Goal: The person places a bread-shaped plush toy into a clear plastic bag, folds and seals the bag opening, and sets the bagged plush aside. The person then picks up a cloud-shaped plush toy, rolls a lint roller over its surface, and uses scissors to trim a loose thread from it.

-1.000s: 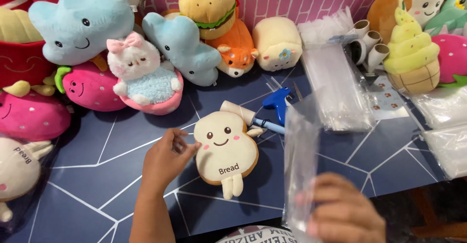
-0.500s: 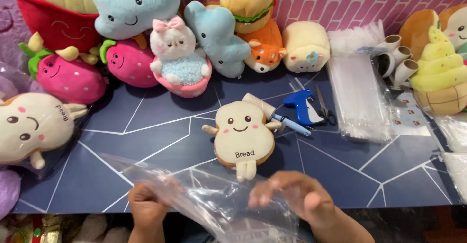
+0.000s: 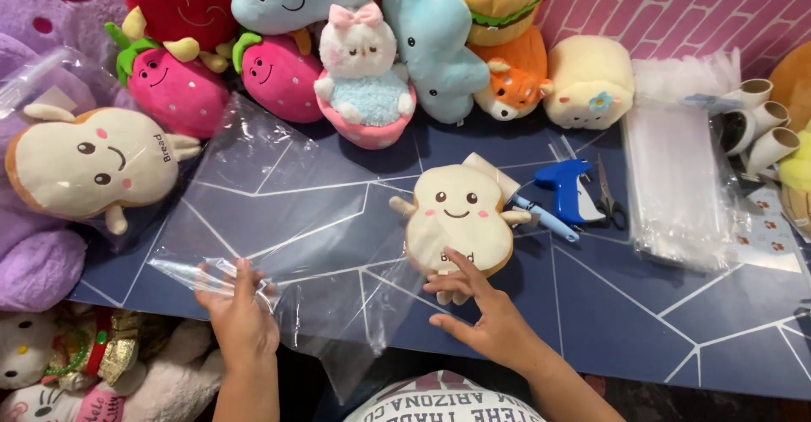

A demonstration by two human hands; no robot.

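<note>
the small bread toy (image 3: 456, 223) lies flat on the dark blue table (image 3: 659, 321), face up, its long axis running away from the person, rounded top toward the row of toys at the back and its little feet toward the person. the right hand (image 3: 486, 321) is open with fingers spread, fingertips touching the toy's lower edge, not clamped on it. the left hand (image 3: 241, 312) pinches the near edge of a clear plastic bag (image 3: 287, 228), which lies spread flat to the left of the toy, its long side slanting from the near left up toward the back. just right of the toy sit a blue tag gun (image 3: 570, 187) and scissors (image 3: 612, 202); further right a tall stack of clear bags (image 3: 676, 177) runs front to back. a bigger bread toy (image 3: 89, 164) lies at the far left, sideways, top pointing left, partly under clear plastic
</note>
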